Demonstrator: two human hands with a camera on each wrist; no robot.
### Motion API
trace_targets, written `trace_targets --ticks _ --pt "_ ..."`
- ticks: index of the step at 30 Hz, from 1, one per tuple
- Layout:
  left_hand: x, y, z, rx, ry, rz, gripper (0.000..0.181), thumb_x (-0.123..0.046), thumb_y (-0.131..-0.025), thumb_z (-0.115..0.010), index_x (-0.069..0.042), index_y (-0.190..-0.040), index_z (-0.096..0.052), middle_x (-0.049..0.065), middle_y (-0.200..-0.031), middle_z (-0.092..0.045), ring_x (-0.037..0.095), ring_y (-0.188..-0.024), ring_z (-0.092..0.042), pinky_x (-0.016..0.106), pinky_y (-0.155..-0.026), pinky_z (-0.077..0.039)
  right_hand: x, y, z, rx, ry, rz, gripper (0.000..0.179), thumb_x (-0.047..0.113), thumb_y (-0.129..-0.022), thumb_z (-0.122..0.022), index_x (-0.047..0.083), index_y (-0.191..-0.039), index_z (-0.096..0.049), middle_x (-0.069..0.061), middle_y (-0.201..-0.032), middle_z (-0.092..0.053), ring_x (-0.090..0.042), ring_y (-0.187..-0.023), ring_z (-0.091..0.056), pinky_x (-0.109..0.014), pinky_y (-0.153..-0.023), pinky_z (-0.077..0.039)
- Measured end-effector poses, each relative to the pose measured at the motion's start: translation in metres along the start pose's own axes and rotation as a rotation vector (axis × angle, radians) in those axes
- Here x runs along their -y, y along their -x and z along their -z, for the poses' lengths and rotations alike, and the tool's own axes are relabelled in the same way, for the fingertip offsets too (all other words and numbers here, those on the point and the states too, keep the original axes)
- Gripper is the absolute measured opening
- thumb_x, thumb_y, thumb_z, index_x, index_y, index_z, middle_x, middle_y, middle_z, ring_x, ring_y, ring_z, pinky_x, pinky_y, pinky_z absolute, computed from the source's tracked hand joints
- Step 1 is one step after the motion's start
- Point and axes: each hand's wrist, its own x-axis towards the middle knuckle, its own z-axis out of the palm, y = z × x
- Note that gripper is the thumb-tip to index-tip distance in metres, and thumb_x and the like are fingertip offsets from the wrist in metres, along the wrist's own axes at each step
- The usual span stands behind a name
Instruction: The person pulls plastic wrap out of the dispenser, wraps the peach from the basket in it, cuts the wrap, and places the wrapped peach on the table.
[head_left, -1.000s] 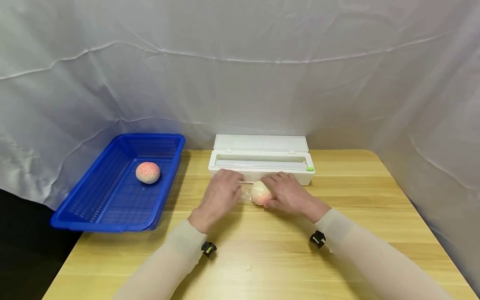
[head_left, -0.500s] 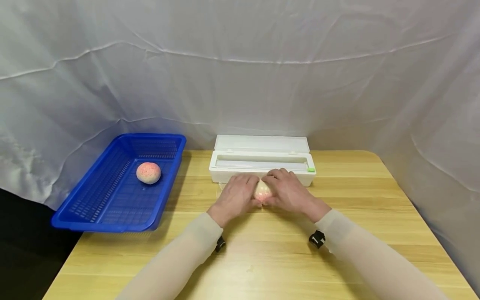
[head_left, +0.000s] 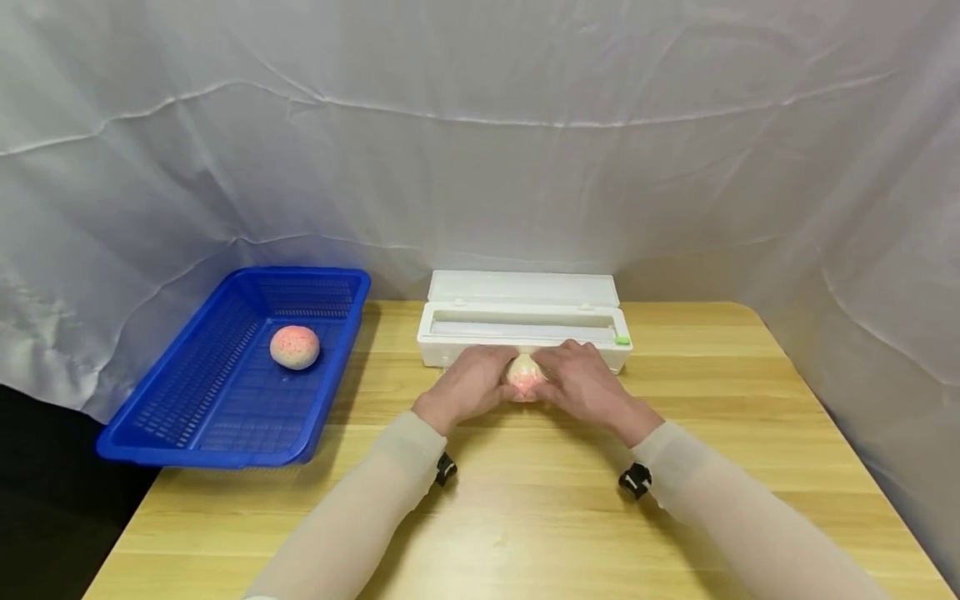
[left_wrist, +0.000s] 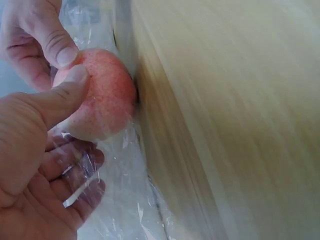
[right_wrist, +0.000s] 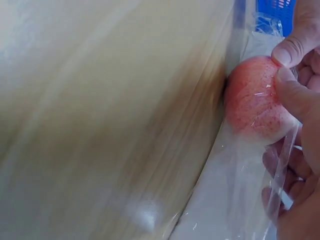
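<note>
A pink and cream peach (head_left: 527, 380) is held between both hands in front of the white box. My left hand (head_left: 473, 382) grips its left side, and my right hand (head_left: 581, 377) grips the right. Both thumbs meet on the near face of the peach (left_wrist: 106, 95), their tips side by side. Clear cling film (left_wrist: 120, 175) stretches across the peach and hangs past its sides. Through the film (right_wrist: 240, 185) in the right wrist view, the right hand's fingers show behind the fruit. The far side of the peach is hidden by the fingers.
Behind the hands stands a white cling film box (head_left: 442, 337) with its lid (head_left: 522, 287) up and a green cutter slider (head_left: 622, 340) at its right end. A blue basket (head_left: 307, 417) with another peach (head_left: 295, 347) is at left on the wooden table (head_left: 525, 517).
My left hand has come in from the left to take hold of the peach beside my right hand. The peach has since turned, showing more pink, and shifted slightly upward in view.
</note>
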Motion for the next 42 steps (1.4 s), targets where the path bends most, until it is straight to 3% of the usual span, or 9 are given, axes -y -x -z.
trace_targets --ticks 2,4,9,17,24,31,38,42 --pt "-0.001 0.000 -0.001 0.001 -0.024 0.004 0.039 -0.036 -0.094 -0.081 -0.013 -0.124 -0.067 -0.004 -0.105 -0.072 0.016 -0.100 -0.066 0.034 -0.097 -0.054 0.001 0.002 -0.002 -0.019 0.051 -0.004 0.057 0.041 -0.094 -0.079 0.007 -0.139 -0.067 -0.012 -0.135 -0.069 -0.034 -0.116 -0.060 -0.060 -0.098 -0.048" --pt "-0.004 0.002 -0.002 -0.003 -0.060 0.033 0.048 -0.038 -0.094 -0.081 -0.012 -0.131 -0.066 0.000 -0.118 -0.074 0.019 -0.112 -0.067 0.038 -0.106 -0.051 0.002 0.004 -0.005 -0.027 0.086 -0.010 0.056 0.039 -0.096 -0.078 0.007 -0.140 -0.067 -0.012 -0.134 -0.068 -0.035 -0.118 -0.060 -0.059 -0.097 -0.049" --pt "-0.014 0.009 -0.005 -0.022 -0.142 0.132 0.066 -0.047 -0.091 -0.081 -0.012 -0.144 -0.061 0.010 -0.146 -0.062 0.030 -0.133 -0.054 0.050 -0.116 -0.041 0.002 0.010 -0.011 0.005 0.046 -0.081 0.062 0.042 -0.097 -0.075 0.007 -0.146 -0.059 -0.013 -0.142 -0.064 -0.037 -0.126 -0.059 -0.060 -0.102 -0.046" --pt "-0.021 0.014 -0.009 -0.044 -0.157 0.153 0.081 -0.053 -0.084 -0.086 -0.016 -0.149 -0.054 0.009 -0.143 -0.063 0.029 -0.123 -0.053 0.047 -0.102 -0.040 -0.002 0.016 -0.007 0.012 -0.042 -0.142 0.066 0.047 -0.094 -0.078 0.009 -0.145 -0.059 -0.013 -0.145 -0.063 -0.037 -0.128 -0.058 -0.060 -0.107 -0.044" --pt "-0.023 0.015 -0.009 -0.066 -0.158 0.120 0.071 -0.062 -0.087 -0.079 -0.018 -0.139 -0.060 0.008 -0.137 -0.065 0.033 -0.125 -0.053 0.049 -0.100 -0.039 -0.006 0.023 -0.002 -0.019 -0.054 -0.130 0.063 0.044 -0.093 -0.080 0.008 -0.141 -0.062 -0.015 -0.143 -0.064 -0.039 -0.129 -0.058 -0.063 -0.108 -0.043" --pt "-0.028 0.014 -0.007 -0.093 -0.131 0.114 0.074 -0.064 -0.087 -0.078 -0.019 -0.143 -0.060 0.008 -0.136 -0.065 0.031 -0.122 -0.053 0.047 -0.098 -0.039 -0.010 0.029 0.002 -0.051 -0.085 -0.154 0.063 0.047 -0.093 -0.079 0.007 -0.139 -0.063 -0.014 -0.141 -0.066 -0.037 -0.128 -0.059 -0.059 -0.109 -0.042" --pt "-0.034 0.007 0.001 -0.092 -0.111 0.093 0.075 -0.064 -0.090 -0.075 -0.017 -0.147 -0.058 0.007 -0.134 -0.064 0.028 -0.119 -0.052 0.045 -0.096 -0.038 -0.023 0.036 0.013 -0.204 -0.123 -0.245 0.047 0.036 -0.097 -0.077 0.002 -0.129 -0.070 -0.018 -0.125 -0.074 -0.039 -0.116 -0.063 -0.060 -0.105 -0.044" --pt "-0.037 0.000 0.009 -0.100 -0.114 0.104 0.068 -0.057 -0.096 -0.072 -0.016 -0.148 -0.056 0.007 -0.138 -0.064 0.031 -0.125 -0.052 0.046 -0.098 -0.040 -0.037 0.042 0.023 -0.315 -0.163 -0.361 0.042 0.031 -0.101 -0.073 -0.002 -0.127 -0.068 -0.021 -0.118 -0.073 -0.041 -0.111 -0.061 -0.059 -0.099 -0.047"
